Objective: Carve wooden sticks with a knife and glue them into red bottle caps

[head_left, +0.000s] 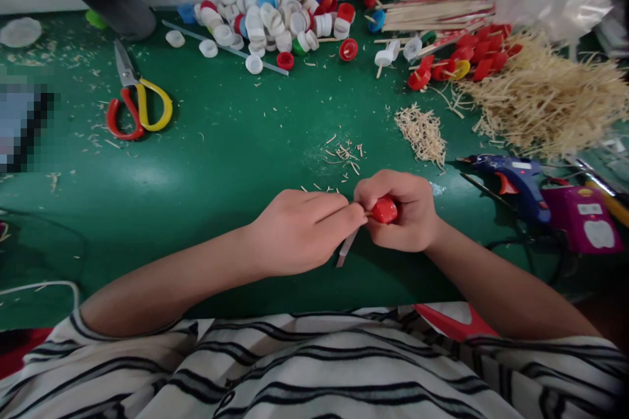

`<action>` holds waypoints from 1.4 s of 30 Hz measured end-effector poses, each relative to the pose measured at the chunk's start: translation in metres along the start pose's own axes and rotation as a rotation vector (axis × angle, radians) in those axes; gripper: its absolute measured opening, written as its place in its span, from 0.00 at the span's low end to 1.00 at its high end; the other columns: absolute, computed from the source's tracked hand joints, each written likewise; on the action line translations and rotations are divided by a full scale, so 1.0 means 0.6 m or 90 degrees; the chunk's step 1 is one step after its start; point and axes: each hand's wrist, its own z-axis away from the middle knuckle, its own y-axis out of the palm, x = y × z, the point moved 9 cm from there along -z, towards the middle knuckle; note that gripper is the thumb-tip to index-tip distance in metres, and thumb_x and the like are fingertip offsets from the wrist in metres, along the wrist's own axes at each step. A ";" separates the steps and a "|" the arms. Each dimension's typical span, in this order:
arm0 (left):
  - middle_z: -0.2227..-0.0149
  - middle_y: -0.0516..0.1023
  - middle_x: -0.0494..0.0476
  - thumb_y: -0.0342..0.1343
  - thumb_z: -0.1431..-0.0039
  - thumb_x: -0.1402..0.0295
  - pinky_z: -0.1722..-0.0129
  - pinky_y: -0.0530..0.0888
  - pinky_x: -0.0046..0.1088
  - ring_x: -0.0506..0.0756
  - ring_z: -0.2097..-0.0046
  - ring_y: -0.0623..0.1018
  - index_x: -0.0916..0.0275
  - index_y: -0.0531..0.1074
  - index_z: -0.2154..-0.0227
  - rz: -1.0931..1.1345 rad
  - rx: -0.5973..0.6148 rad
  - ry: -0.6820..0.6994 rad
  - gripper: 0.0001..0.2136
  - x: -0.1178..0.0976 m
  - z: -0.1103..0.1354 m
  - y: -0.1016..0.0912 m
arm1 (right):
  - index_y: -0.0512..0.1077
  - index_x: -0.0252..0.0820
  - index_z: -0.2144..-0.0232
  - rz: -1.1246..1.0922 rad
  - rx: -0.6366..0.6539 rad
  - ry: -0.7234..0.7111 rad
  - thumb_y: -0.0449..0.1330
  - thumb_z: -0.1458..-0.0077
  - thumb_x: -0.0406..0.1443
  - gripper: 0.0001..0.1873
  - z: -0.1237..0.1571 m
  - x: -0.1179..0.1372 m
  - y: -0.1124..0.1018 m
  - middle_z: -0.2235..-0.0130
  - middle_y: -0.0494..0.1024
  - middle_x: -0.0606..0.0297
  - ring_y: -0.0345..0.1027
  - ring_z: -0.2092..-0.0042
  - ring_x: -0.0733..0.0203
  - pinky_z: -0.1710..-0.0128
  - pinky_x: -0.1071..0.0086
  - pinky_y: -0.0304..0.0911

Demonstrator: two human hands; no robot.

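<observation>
Striped white-and-black shirt cloth (304, 373) lies nearest; just beyond, above the green table (221, 150), the curled right hand (410, 213) grips a glossy red plastic piece (384, 210), and the left hand (304, 229) pinches a thin tan stick (368, 213) at its side. Farther out are pale wood shavings (421, 134), a blue glue gun (525, 177) to the right, red-and-yellow-handled scissors (130, 76) to the left, and heaped, mostly white plastic caps (255, 23) behind.

Glossy red piece (384, 210) held in right hand (413, 216); thin stick (368, 213) at its left pinched by left hand (304, 230); narrow pale strip (346, 247), dark-tipped, slanted beneath, upper end hidden
</observation>
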 end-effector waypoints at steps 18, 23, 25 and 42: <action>0.75 0.77 0.46 0.56 0.31 0.78 0.73 0.68 0.25 0.46 0.73 0.75 0.62 0.77 0.64 0.071 0.006 -0.015 0.08 -0.008 -0.002 -0.008 | 0.69 0.47 0.66 -0.140 0.084 0.016 0.62 0.53 0.24 0.14 -0.002 -0.003 0.013 0.71 0.70 0.77 0.56 0.75 0.73 0.76 0.75 0.56; 0.74 0.76 0.46 0.57 0.30 0.76 0.72 0.70 0.25 0.46 0.73 0.75 0.62 0.76 0.64 0.002 -0.040 -0.013 0.07 -0.005 0.000 -0.011 | 0.71 0.46 0.66 -0.087 0.006 0.013 0.65 0.55 0.24 0.15 -0.003 -0.003 -0.001 0.69 0.73 0.74 0.62 0.73 0.72 0.74 0.75 0.59; 0.75 0.75 0.46 0.57 0.30 0.75 0.73 0.71 0.25 0.46 0.73 0.74 0.63 0.76 0.66 -0.029 -0.058 -0.004 0.07 -0.005 0.000 -0.012 | 0.71 0.46 0.67 -0.056 -0.040 0.020 0.65 0.56 0.24 0.15 -0.001 -0.002 -0.006 0.70 0.73 0.74 0.63 0.73 0.71 0.75 0.74 0.60; 0.74 0.79 0.47 0.58 0.30 0.75 0.71 0.72 0.26 0.48 0.72 0.77 0.62 0.76 0.62 -0.011 -0.045 0.009 0.04 -0.001 -0.003 -0.019 | 0.73 0.46 0.63 -0.036 0.000 0.025 0.70 0.50 0.27 0.15 -0.006 0.006 -0.012 0.68 0.74 0.73 0.66 0.73 0.71 0.73 0.75 0.64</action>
